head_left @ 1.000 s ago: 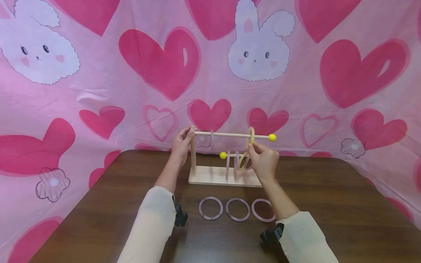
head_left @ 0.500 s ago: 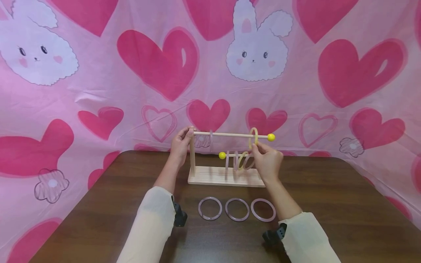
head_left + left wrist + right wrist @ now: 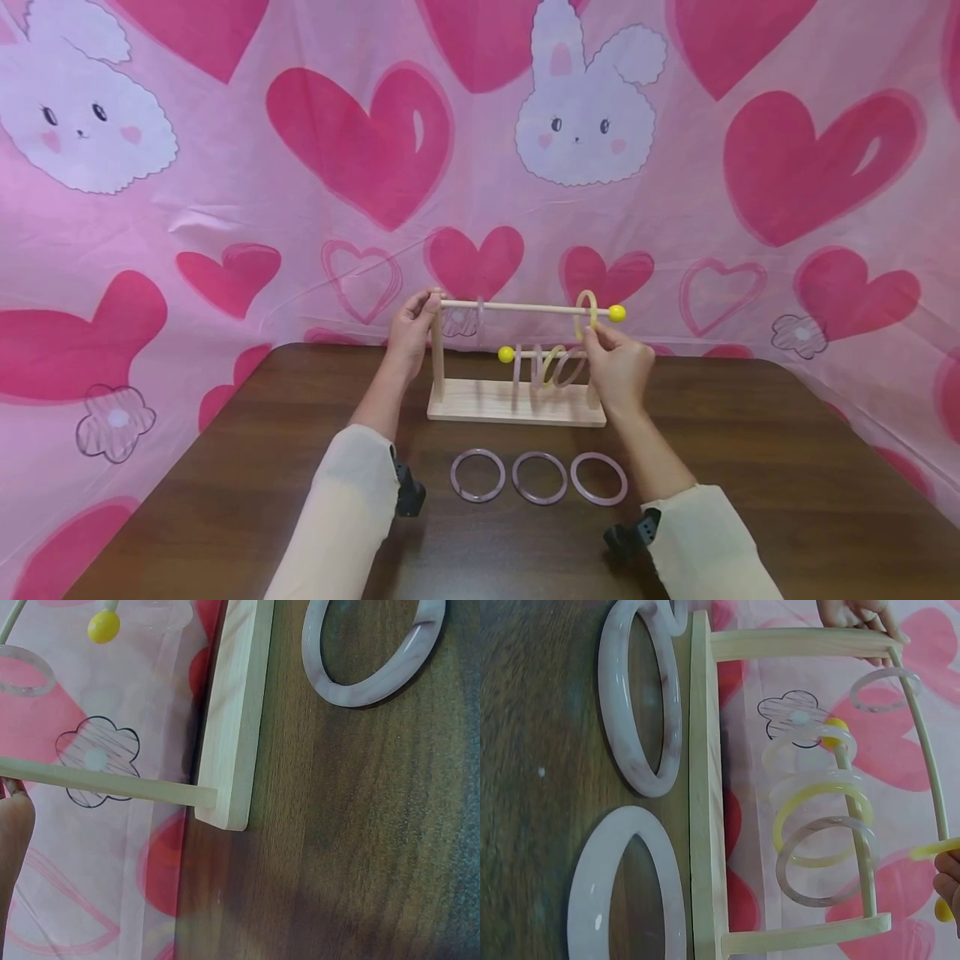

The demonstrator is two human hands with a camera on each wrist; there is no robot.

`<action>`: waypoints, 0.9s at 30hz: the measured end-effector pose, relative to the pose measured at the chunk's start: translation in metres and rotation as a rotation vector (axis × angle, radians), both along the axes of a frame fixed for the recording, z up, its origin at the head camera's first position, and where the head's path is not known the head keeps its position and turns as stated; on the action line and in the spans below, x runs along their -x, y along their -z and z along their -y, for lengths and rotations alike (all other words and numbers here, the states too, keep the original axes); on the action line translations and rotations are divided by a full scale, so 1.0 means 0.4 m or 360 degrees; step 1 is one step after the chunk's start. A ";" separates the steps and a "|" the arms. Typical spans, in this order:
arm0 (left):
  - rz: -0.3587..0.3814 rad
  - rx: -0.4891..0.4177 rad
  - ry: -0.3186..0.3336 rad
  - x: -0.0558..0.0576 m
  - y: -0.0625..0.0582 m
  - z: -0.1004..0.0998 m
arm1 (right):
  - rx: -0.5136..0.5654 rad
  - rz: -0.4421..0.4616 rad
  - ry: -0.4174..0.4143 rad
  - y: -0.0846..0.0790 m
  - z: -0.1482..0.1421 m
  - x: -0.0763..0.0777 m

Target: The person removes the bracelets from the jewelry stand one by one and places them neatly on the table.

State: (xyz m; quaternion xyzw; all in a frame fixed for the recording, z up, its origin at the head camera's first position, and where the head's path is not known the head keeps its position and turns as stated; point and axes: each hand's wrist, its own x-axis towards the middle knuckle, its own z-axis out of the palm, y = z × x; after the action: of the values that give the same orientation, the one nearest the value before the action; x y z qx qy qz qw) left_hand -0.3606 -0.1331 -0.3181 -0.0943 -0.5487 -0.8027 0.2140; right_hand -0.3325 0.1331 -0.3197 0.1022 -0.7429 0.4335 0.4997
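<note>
A wooden bangle stand point(image 3: 480, 402) has two horizontal rods on posts, each tipped with a yellow ball. At the top of the left post, my left hand point(image 3: 408, 337) grips the wood with thumb and fingers. My right hand point(image 3: 621, 367) pinches the lower edge of a yellow bangle point(image 3: 595, 304), which encircles the upper rod point(image 3: 525, 307) close to its ball point(image 3: 617, 313). Further left on that rod hangs a pale lilac bangle point(image 3: 881, 709). The lower rod carries several bangles, among them a second yellow bangle point(image 3: 780, 821) and a greyish-lilac bangle point(image 3: 784, 881).
Three lilac bangles lie in a row in front of the stand: a left bangle point(image 3: 477, 501), a middle bangle point(image 3: 540, 502) and a right bangle point(image 3: 598, 503). They rest on a dark wooden table point(image 3: 247, 467). A pink heart-patterned cloth point(image 3: 337, 167) hangs behind.
My right hand has moved right, taking the yellow bangle along the upper rod nearer to the yellow ball. My left hand stays on the post.
</note>
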 end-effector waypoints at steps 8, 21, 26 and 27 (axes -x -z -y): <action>-0.0015 -0.0011 0.0012 0.003 0.003 0.001 | 0.0041 0.0049 0.0000 -0.001 -0.010 -0.004; -0.0020 -0.0006 0.0003 0.001 0.002 0.001 | 0.0044 0.0071 0.0062 -0.002 -0.034 -0.004; -0.0030 -0.0012 0.0010 0.000 0.001 0.002 | 0.0072 0.0078 0.0072 -0.007 -0.040 -0.005; -0.0033 -0.0012 0.0014 0.000 0.001 0.002 | 0.0076 0.0077 0.0072 -0.007 -0.041 -0.005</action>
State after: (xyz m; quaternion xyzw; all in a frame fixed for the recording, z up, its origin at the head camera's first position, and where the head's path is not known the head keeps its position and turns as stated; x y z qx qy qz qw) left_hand -0.3604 -0.1340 -0.3187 -0.1042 -0.5429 -0.8047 0.2165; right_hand -0.3305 0.1495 -0.3168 0.0630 -0.7464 0.4421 0.4934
